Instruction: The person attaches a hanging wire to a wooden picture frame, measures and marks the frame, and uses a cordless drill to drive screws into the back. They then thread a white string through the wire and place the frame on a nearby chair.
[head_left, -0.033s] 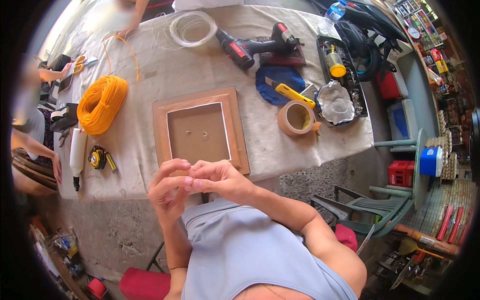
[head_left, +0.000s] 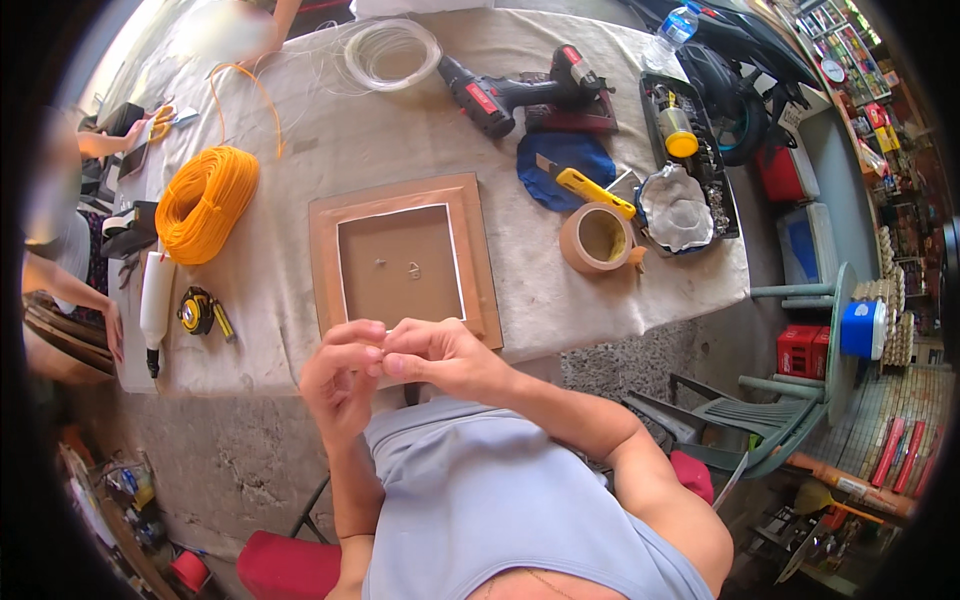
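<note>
My left hand (head_left: 338, 378) and my right hand (head_left: 445, 360) meet at the table's near edge, fingertips pinched together. Whatever is between them is too small to make out. Just beyond my fingers a brown picture frame (head_left: 332, 265) lies flat, with a white inner edge around its brown backing (head_left: 390, 295). On that backing rest a small metal screw-like piece (head_left: 380, 261) and a little bent metal piece (head_left: 414, 270). My hands overlap the frame's near edge in the view.
Right of the frame lie a tape roll (head_left: 575, 242), a yellow utility knife (head_left: 595, 192) and a cordless drill (head_left: 490, 98). Leftward are orange cord (head_left: 207, 205), a tape measure (head_left: 197, 312) and a white bottle (head_left: 156, 305). Another person's hand (head_left: 115, 330) rests at the left edge.
The whole view has shifted very slightly. My hands stay together, with only a tiny change in the fingers of the right one.
</note>
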